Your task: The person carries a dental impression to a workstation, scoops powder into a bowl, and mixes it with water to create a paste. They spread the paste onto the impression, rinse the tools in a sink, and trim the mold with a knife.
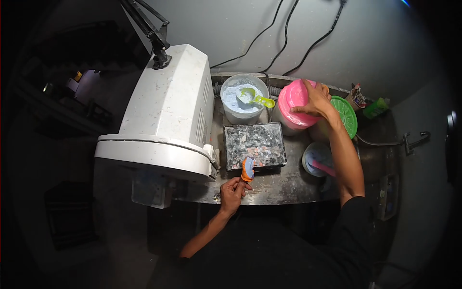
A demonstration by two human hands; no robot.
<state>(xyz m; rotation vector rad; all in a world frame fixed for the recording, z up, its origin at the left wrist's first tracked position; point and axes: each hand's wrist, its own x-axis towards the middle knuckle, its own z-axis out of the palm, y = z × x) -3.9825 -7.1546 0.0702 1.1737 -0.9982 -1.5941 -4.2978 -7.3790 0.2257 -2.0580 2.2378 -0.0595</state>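
My left hand (231, 195) pinches the lower end of a dental impression (248, 169), orange with blue-grey material on its face. It is held upright in front of a black, plaster-smeared box (255, 144). Over at the back right, my right hand (315, 100) grips a pink lid (294, 103), thumb on the near side and fingers over the top. The lid sits over a whitish tub (285, 126); whether it is loose cannot be told. Left of it stands an open clear tub (234, 113) of pale powder with a green scoop (260, 100) in it.
A large white machine (166, 106) takes up the left of the metal counter (293, 188). Under my right forearm is a mixing bowl (310, 153) holding a pink tool (321, 167). A green-lidded tub (347, 115), a green bottle (376, 109) and a tap (414, 142) are at the right.
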